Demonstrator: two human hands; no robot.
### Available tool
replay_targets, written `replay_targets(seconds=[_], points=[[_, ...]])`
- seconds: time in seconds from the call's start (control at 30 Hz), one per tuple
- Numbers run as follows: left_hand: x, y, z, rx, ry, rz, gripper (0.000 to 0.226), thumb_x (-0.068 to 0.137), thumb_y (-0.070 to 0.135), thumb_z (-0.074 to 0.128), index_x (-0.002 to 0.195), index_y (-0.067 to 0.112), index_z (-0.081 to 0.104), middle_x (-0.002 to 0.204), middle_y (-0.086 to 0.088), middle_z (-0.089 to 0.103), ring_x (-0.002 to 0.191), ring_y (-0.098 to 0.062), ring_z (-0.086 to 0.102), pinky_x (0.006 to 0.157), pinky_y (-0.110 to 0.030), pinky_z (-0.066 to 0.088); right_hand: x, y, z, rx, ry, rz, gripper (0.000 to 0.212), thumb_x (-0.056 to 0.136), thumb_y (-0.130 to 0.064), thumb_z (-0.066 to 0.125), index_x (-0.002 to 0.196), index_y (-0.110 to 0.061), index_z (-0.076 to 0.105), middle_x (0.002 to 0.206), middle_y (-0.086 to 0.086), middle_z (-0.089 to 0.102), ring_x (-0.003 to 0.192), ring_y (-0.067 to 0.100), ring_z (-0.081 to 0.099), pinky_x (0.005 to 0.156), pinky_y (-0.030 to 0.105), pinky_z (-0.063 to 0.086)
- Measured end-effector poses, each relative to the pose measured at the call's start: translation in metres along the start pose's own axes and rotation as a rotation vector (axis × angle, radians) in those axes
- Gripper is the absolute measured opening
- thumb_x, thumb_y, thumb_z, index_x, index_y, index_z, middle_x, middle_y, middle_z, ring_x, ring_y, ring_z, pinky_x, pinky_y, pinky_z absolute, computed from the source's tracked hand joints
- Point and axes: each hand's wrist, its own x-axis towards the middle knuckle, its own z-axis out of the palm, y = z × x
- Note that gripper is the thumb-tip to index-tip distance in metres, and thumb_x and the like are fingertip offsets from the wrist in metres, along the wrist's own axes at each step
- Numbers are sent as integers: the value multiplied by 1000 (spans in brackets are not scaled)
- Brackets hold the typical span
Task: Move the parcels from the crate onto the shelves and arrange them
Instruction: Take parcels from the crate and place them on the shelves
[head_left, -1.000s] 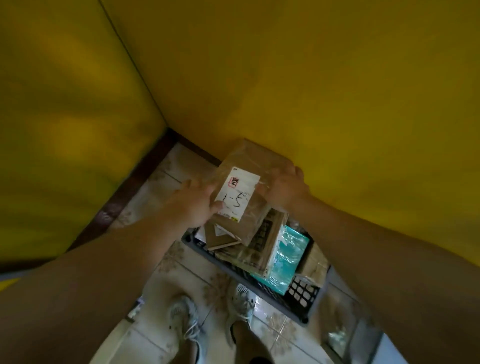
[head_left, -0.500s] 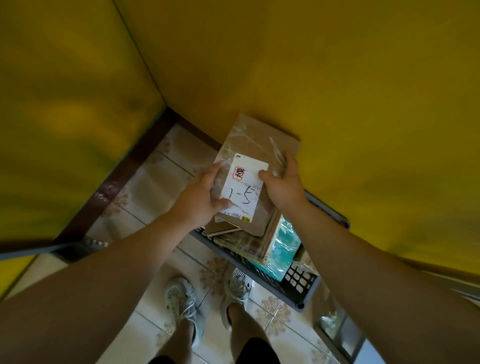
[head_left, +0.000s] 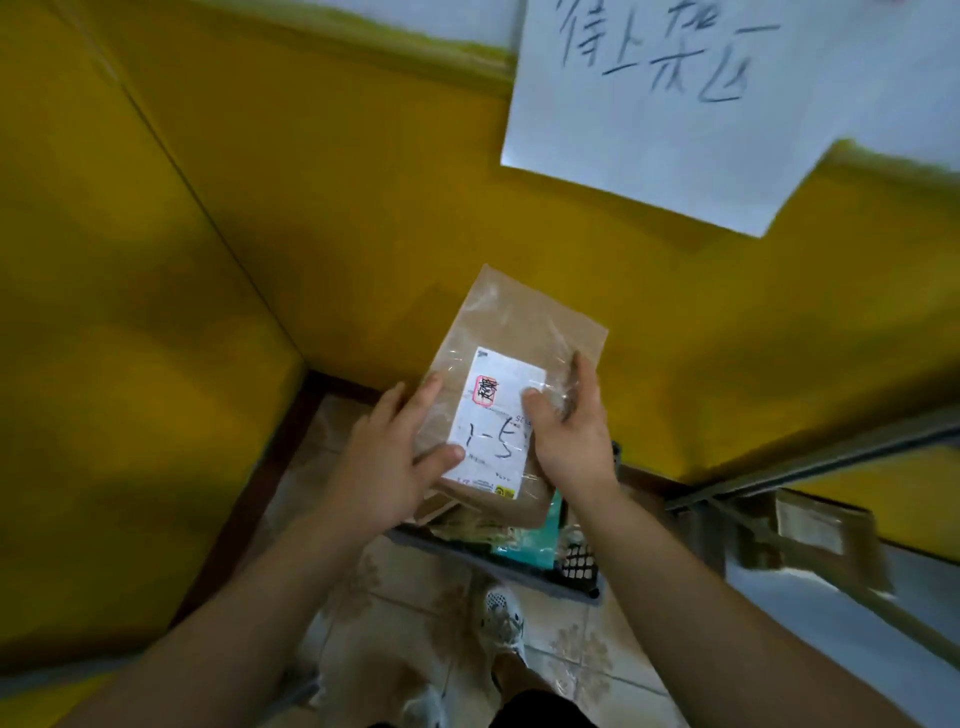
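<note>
A flat brown parcel (head_left: 511, 332) wrapped in clear film, with a white label marked "1-5", is held up in front of the yellow wall. My left hand (head_left: 387, 460) grips its left edge, thumb on the label's lower corner. My right hand (head_left: 569, 434) grips the right edge, thumb on the label. Below them a dark plastic crate (head_left: 571, 574) stands on the tiled floor with more parcels in it, among them a teal one (head_left: 530, 545); the parcel and my hands hide most of the crate.
A metal shelf frame (head_left: 810, 467) runs along the right, and a brown box (head_left: 826, 540) lies on its grey shelf. A white paper sign (head_left: 701, 104) with handwriting hangs on the yellow wall (head_left: 260, 182). My feet in light shoes (head_left: 501, 613) stand just before the crate.
Both hands have lifted the labelled parcel up and away from the crate. The view has tilted upward, bringing the paper sign and the shelf on the right into sight.
</note>
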Motion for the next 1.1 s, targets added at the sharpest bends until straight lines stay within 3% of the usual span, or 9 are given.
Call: replay_targets(seconds=[0.1,0.23,0.33,0.43,0.6,0.73,0.87,0.97,1.1], points=[[-26,39,-11,-4,-28,166,78,88,49,62,153,37,20,155,5,33,137,-26,35,111,-44,32,-47,-10,-40,45,188,-23,75,90,-47,62,154,-39,22,154,-5,39,135,21,44,109,45,41],[-65,95,-24,-7,-34,333,77,88,45,64,152,38,22,151,10,37,135,-21,36,111,-45,34,-110,-30,-94,163,344,-11,77,80,-58,59,146,-56,20,149,-12,42,128,20,52,100,48,50],[-95,142,-34,3,-24,437,75,90,45,61,150,46,17,146,21,32,137,-17,29,113,-44,30,-150,-46,-139,218,456,-77,75,88,-46,63,150,-50,20,149,-16,39,122,13,54,92,34,52],[-130,183,-41,-23,14,535,74,90,40,63,150,44,19,146,17,37,136,-13,29,112,-40,29,-184,-56,-183,236,537,-177,74,93,-34,63,154,-41,22,153,-14,36,122,5,47,84,16,44],[-200,234,-38,-110,80,636,70,92,37,61,147,48,18,138,25,28,127,5,25,105,-22,24,-246,-66,-241,277,570,-318,75,90,-35,65,152,-45,23,154,-16,37,134,9,46,108,39,44],[-262,267,-18,-158,131,682,65,91,37,60,130,59,14,133,27,27,120,12,19,101,-18,22,-300,-57,-287,299,559,-373,76,73,-55,59,138,-62,21,149,-20,42,130,10,51,106,45,47],[-316,287,8,-208,142,664,64,88,43,60,130,62,15,149,15,35,135,-5,33,110,-33,33,-347,-41,-326,258,564,-411,78,78,-50,60,146,-54,21,150,-20,40,131,7,48,109,44,44],[-352,297,18,-226,142,671,62,82,54,54,129,64,15,149,11,39,135,-12,39,109,-44,40,-381,-32,-346,243,566,-431,74,88,-39,62,150,-50,22,153,-20,36,133,6,46,111,43,42],[-389,304,18,-242,146,722,64,89,41,61,123,68,15,145,17,39,133,-11,42,107,-44,42,-420,-24,-358,248,600,-451,72,94,-31,63,152,-44,24,148,-25,36,132,7,46,110,40,42]])
